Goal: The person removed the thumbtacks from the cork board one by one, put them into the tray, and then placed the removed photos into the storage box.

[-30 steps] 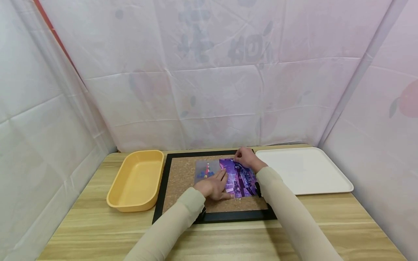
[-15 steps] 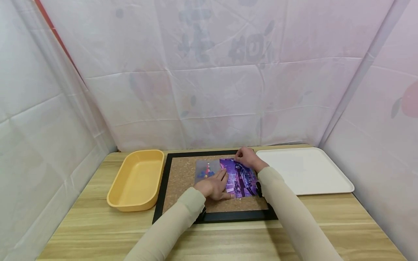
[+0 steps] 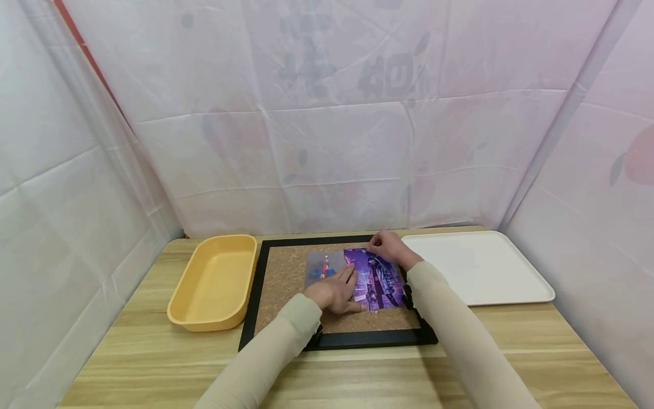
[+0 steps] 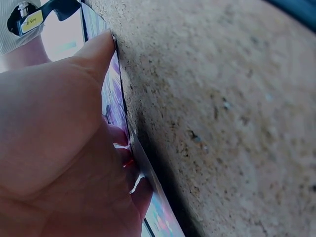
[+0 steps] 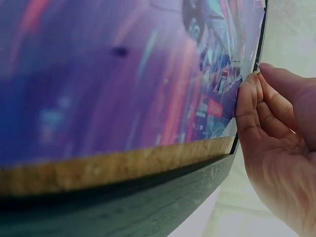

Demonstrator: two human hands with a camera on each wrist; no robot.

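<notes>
A purple poster (image 3: 380,281) lies on a cork board (image 3: 283,264) with a black frame. Beside it on the left is a greyish, see-through sheet (image 3: 319,261) with a red and blue print, partly under my left hand (image 3: 334,291). That hand lies flat, fingers spread over the seam between the two sheets and thumb at the poster's lower edge. At the poster's top edge my right hand (image 3: 384,245) pinches a small pin-like thing (image 5: 257,69) between thumb and fingers. Most of this thing is hidden by the fingertips, and I cannot tell its exact kind.
To the left of the board stands a yellow tray (image 3: 214,281) with raised walls. A flat white tray (image 3: 480,267) lies close to the board's right side. All rest on a wooden table (image 3: 133,352), with pale printed curtains (image 3: 337,153) around it.
My right hand and forearm have shifted very slightly to the right. The left hand and both sheets have stayed in place.
</notes>
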